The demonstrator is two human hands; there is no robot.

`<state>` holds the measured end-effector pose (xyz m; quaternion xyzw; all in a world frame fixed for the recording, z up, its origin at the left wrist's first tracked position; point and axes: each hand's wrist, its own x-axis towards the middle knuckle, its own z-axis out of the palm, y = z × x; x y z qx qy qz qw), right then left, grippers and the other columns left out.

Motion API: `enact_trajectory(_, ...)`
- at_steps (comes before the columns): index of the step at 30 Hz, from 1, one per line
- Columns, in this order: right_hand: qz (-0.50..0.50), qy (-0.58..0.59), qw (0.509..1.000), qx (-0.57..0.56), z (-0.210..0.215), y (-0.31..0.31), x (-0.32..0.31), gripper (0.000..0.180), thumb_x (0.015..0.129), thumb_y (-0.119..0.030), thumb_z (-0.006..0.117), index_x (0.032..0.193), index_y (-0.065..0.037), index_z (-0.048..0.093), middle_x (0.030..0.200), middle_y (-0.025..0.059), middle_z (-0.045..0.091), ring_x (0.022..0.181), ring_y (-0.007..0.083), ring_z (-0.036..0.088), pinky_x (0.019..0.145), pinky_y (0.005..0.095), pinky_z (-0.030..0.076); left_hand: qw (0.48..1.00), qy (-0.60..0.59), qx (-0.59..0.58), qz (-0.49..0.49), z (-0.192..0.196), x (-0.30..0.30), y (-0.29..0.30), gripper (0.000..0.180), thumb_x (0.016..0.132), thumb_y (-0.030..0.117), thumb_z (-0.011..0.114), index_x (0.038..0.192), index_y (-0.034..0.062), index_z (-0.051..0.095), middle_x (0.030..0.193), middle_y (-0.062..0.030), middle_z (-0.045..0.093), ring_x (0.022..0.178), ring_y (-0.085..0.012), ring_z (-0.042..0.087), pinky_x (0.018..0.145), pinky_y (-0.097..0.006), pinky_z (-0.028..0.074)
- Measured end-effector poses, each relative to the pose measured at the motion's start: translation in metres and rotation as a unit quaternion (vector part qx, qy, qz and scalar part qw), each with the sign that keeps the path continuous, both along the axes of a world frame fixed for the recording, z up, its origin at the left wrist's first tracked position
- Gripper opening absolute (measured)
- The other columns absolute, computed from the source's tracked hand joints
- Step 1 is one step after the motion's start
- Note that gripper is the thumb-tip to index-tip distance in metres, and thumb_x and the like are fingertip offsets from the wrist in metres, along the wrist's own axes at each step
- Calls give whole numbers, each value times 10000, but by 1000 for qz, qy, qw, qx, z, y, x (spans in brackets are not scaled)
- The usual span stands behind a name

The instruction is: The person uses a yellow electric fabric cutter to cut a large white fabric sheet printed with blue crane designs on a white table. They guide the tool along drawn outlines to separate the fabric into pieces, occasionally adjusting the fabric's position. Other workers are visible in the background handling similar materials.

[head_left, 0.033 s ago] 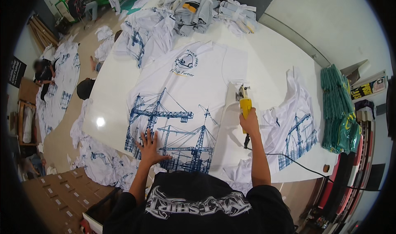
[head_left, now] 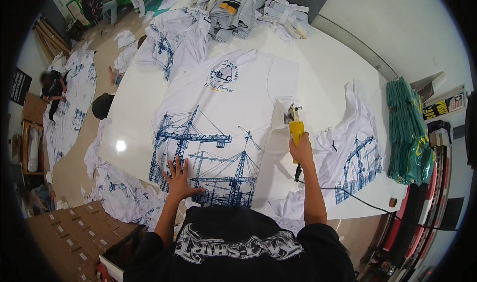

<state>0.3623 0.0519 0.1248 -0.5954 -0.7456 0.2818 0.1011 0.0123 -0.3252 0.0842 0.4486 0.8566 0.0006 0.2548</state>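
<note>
Right hand (head_left: 300,148) clenched round the yellow handle of a corded electric fabric cutter (head_left: 295,125), blade end pointing away from the body, sitting at the right edge of the spread white T-shirt (head_left: 218,128). Black power cord (head_left: 357,198) trails back past the forearm and off the table's near right edge.

Left hand (head_left: 180,178) released, flat, fingers splayed, pressing the shirt's lower hem over the blue crane print (head_left: 198,153).

Step in hand, by my reading: cutting or trimming along the shirt's right side while the left pins the cloth. Next move likely calls for a steady forward push, cloth kept taut, cord clear.

Right of the cutter: another printed white shirt (head_left: 355,158), crumpled. Farther right: stack of green garments (head_left: 405,133). Beyond the hands: heap of folded shirts (head_left: 238,13). White table (head_left: 328,68) underneath; cardboard boxes (head_left: 69,232) at lower left.
</note>
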Motion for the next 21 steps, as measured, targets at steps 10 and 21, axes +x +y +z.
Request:
enact_trajectory(10,171,-39,984,-31,19,34,55,651,928,-244,673,1385,96,359,1172,407,624,1033,566,654,888,579,544,999,-9,-31,4,9,0,8,1666,393,784,914,1706,160,101,1756,-248,-38,1580,-551,-100,1093,-875,11)
enact_trajectory(21,285,-47,957,-19,18,105,20,673,886,-209,683,1400,79,357,1220,377,622,1066,537,655,905,561,549,999,-19,-47,19,9,-1,7,1677,378,676,974,1712,248,53,1764,-210,-73,1593,-503,-134,1137,-840,12)
